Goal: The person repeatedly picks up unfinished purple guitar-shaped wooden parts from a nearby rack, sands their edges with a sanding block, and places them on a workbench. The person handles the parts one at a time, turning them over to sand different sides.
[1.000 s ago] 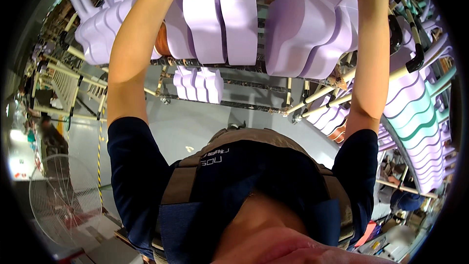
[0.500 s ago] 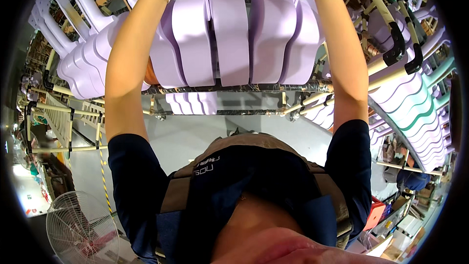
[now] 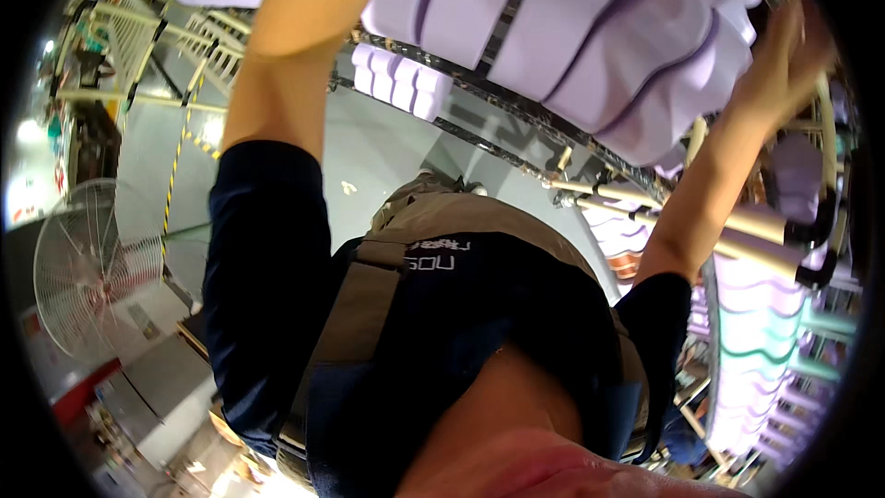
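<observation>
— Where is the right hand [image 3: 788, 60] now?

— Raised at the upper right, fingers spread and slightly curled against the edge of the pale lilac moulded parts [image 3: 636, 55] that hang on the rack overhead. It touches them, but whether it truly grips one I cannot tell; the hand is blurred.

— And the left hand?

— Out of view. Only the left forearm [image 3: 295, 46] shows, running up past the top edge in front of the lilac parts. Half a second ago both arms reached straight up side by side, with the wrist and its bracelet visible; now the view has swung, and the left arm leans across the upper left.

— What lies just around the right hand?

— Just below it, cream-coloured rack tubes [image 3: 737, 221] with black clips. Further down on the same side, another stack of moulded parts [image 3: 765, 341], lilac with green edges.

— And further out?

— Beyond the left arm, a smaller row of lilac parts [image 3: 401, 83] sits on a lower rail. Far to the lower left stands a round floor fan [image 3: 92, 267] on the grey floor [image 3: 378, 157], larger in view than before.
</observation>
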The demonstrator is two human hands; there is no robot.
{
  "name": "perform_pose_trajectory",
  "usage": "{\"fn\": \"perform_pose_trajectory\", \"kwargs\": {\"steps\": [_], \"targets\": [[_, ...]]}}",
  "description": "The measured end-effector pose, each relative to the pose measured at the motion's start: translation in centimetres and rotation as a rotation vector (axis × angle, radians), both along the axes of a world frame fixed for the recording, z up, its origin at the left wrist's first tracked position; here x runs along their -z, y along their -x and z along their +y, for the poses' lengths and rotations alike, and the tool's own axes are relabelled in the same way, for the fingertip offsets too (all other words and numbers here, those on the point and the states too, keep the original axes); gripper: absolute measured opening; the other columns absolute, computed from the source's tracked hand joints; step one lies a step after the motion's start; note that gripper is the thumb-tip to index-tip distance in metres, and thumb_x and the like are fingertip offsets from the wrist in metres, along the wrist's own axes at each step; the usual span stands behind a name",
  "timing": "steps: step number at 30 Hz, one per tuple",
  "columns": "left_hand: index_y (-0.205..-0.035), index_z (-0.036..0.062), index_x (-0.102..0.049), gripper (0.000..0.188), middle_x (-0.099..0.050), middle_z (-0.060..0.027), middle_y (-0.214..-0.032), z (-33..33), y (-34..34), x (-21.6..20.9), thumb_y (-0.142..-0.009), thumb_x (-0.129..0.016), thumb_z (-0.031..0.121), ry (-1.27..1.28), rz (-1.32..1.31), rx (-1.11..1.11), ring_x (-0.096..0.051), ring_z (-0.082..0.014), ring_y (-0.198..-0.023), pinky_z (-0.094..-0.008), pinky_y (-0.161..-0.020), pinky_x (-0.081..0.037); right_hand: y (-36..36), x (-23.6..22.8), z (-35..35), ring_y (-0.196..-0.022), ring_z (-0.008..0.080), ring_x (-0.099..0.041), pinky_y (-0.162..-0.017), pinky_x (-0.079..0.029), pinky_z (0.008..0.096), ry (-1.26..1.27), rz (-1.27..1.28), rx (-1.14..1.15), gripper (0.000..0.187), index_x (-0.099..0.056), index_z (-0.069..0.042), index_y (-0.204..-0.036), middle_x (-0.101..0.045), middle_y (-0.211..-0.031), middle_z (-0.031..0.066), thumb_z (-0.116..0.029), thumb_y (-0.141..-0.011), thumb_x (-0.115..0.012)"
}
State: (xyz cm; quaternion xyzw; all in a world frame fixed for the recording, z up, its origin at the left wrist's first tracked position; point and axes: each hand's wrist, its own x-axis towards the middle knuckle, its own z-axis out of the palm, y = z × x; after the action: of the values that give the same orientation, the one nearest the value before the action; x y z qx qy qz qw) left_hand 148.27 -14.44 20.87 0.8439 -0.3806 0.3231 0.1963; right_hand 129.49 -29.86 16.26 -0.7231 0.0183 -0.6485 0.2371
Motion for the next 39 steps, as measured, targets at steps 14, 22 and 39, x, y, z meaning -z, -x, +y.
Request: {"fn": "perform_pose_trajectory", "kwargs": {"steps": [14,22,39], "targets": [[-0.078,0.0026,-0.051,0.024,-0.043,-0.0019,-0.055,31.6,0.2,26.4,-0.091,-0.041,0.02,1.229,0.191,-0.172,-0.034,-0.0068,-0.045,-0.0215,-0.044,-0.031,-8.7,41.6,18.4,-0.081,0.0122,-0.06,-0.069,-0.048,0.0241,-0.933,1.57,-1.09,0.03,-0.056,0.0,-0.104,-0.062,-0.089,0.0063,-0.016,-0.079,-0.062],[-0.083,0.0027,-0.056,0.018,-0.048,0.0045,-0.063,41.7,5.2,45.3,-0.087,-0.056,0.02,0.874,1.396,-0.491,-0.041,-0.0026,-0.054,-0.0187,-0.047,-0.033,-25.9,53.7,19.3,-0.083,0.0131,-0.055,-0.067,-0.043,0.0236,-1.254,1.398,-0.309,0.044,-0.048,0.0,-0.112,-0.056,-0.099,0.007,-0.013,-0.074,-0.067],[-0.089,0.0028,-0.058,0.028,-0.063,-0.0131,-0.071,37.6,-16.3,56.8,-0.08,-0.057,0.029,0.301,1.275,-0.044,-0.061,-0.0283,-0.069,-0.0346,-0.063,-0.047,-24.2,57.2,21.2,-0.107,0.0206,-0.042,-0.089,-0.033,0.03,-1.332,1.06,0.113,0.071,-0.03,-0.002,-0.128,-0.041,-0.123,0.0111,-0.013,-0.07,-0.07]]}}
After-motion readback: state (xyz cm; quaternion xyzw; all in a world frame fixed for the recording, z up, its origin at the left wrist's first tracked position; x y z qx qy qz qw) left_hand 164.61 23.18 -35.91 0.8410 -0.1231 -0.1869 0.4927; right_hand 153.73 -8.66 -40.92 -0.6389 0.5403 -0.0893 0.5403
